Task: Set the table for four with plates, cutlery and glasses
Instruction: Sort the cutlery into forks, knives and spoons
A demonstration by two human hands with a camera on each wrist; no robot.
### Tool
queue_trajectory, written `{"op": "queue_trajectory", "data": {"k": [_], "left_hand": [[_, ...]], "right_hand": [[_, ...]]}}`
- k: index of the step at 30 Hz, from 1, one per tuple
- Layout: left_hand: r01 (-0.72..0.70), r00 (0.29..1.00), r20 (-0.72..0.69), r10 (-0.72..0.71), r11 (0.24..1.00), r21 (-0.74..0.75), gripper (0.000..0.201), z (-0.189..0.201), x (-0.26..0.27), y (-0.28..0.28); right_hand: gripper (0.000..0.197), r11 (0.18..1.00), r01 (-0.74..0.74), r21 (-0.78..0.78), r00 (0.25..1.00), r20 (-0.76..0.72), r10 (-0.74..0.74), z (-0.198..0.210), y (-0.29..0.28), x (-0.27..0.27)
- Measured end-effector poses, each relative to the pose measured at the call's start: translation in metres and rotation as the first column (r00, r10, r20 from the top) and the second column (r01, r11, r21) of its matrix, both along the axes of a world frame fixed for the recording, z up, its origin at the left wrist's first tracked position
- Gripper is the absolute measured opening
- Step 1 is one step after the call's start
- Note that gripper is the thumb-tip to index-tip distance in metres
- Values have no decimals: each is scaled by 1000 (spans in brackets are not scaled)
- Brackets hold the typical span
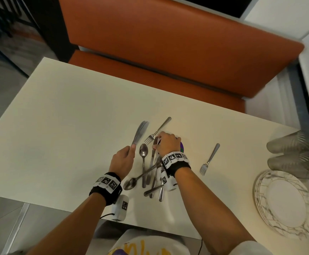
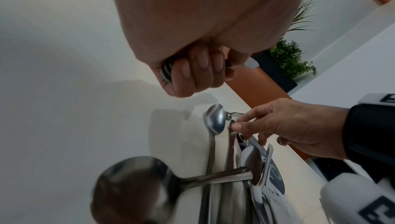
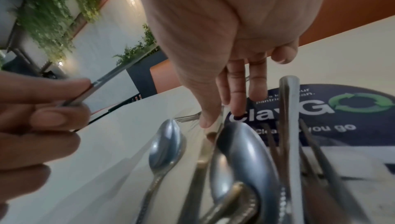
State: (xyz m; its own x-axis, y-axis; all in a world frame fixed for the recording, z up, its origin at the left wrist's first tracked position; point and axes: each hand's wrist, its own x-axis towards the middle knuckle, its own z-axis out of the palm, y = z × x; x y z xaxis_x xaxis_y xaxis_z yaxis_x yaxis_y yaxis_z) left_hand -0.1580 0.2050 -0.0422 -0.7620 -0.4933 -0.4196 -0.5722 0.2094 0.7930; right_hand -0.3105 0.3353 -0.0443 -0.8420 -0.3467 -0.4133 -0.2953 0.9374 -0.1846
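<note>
Knives (image 1: 139, 133) clenched in left hand (image 1: 123, 159); right hand (image 1: 166, 143) pinching another knife (image 1: 152, 159) from cutlery pile (image 1: 150, 179) mid-table. Could drag crossed spoons off near edge.

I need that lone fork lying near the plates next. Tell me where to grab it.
Take the lone fork by its handle, the far end nearest the bench, coming from above. It lies flat and apart from the cutlery pile, tines pointing toward you, so the slim handle is free to pinch at its sides.
</note>
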Motion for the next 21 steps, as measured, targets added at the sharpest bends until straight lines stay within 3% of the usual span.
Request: {"op": "queue_trajectory", "data": {"k": [7, 15, 21], "left_hand": [[7, 1000, -2, -7, 1000, -6, 58, 0, -1, -5], [17, 1000, -11, -17, 1000, -7, 55, -1, -2, -7], [13, 1000, -12, -14, 1000, -10, 53, 1, -1, -11]], "right_hand": [[59, 978, 104, 180, 989, 87, -121, -5, -11, 15], [54, 915, 361, 181, 905, 169, -391, 0, -25, 19], [50, 897, 409, 168, 890, 142, -433, 1, -32, 27]]}}
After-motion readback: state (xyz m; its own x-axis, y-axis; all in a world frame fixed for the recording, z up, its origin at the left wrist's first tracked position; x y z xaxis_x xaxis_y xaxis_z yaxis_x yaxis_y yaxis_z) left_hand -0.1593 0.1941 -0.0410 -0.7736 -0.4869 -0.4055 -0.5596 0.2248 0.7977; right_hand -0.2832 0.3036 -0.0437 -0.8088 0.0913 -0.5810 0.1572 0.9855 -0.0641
